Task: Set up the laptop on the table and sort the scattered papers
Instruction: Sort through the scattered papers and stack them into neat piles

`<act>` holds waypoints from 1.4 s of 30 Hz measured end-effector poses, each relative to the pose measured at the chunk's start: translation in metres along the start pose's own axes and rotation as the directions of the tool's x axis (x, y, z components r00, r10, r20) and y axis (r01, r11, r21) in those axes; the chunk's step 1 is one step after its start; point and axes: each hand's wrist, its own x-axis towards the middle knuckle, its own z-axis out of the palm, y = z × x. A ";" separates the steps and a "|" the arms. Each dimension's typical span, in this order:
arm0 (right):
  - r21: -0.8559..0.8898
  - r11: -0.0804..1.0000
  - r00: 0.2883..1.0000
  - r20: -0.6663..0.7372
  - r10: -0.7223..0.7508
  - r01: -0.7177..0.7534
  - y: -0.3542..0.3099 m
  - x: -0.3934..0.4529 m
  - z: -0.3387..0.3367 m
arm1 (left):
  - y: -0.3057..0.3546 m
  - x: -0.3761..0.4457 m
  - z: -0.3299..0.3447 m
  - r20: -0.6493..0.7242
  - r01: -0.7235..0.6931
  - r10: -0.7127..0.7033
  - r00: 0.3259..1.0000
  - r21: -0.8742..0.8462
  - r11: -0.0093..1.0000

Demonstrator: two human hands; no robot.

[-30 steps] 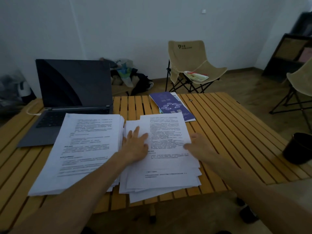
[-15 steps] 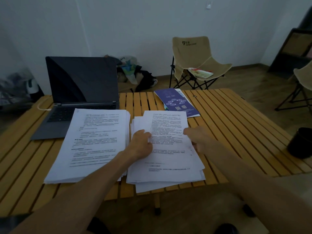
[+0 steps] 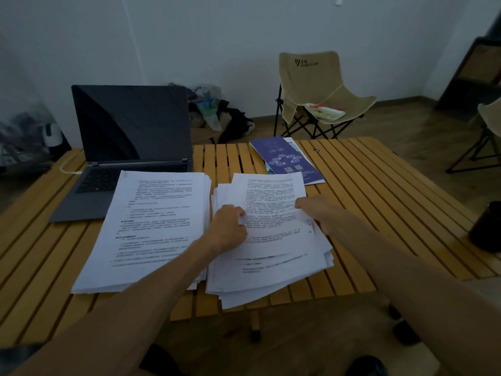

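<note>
Slatted table (image 3: pixel 366 185): both hands pinch top sheet (image 3: pixel 273 210); laptop (image 3: pixel 130 147), brochure (image 3: pixel 284 158) behind.

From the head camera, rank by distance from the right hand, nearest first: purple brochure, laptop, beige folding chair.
From the right hand:
1. Purple brochure, on the table just beyond it.
2. Laptop, far left of the table.
3. Beige folding chair, behind the table by the wall.

Your way stays open over the bare table slats (image 3: pixel 379 191) on the right; the laptop (image 3: pixel 130 147) and purple brochure (image 3: pixel 284 158) block the far side.
</note>
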 end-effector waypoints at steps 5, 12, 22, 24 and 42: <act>0.024 0.998 0.994 0.091 0.061 -0.063 0.007 0.001 0.003 | -0.001 0.001 0.002 -0.008 -0.010 0.010 1.000 0.008 1.000; 0.135 0.967 0.954 0.183 -0.237 0.214 0.024 -0.009 -0.021 | -0.011 0.013 -0.006 -0.077 0.082 -0.095 0.993 -0.148 0.986; 0.348 0.668 0.712 -0.001 -0.702 0.658 -0.014 -0.053 -0.081 | 0.083 0.023 -0.109 -0.377 -0.341 -0.033 0.926 -0.868 0.361; 0.332 0.608 0.665 -0.087 -0.742 0.722 -0.019 -0.057 -0.080 | 0.100 0.019 -0.120 -0.448 -0.422 0.032 0.893 -0.813 0.402; 0.318 0.749 0.793 -0.015 -0.609 0.581 0.012 -0.024 -0.058 | 0.078 0.025 -0.110 -0.271 -0.313 0.158 0.950 -0.815 0.488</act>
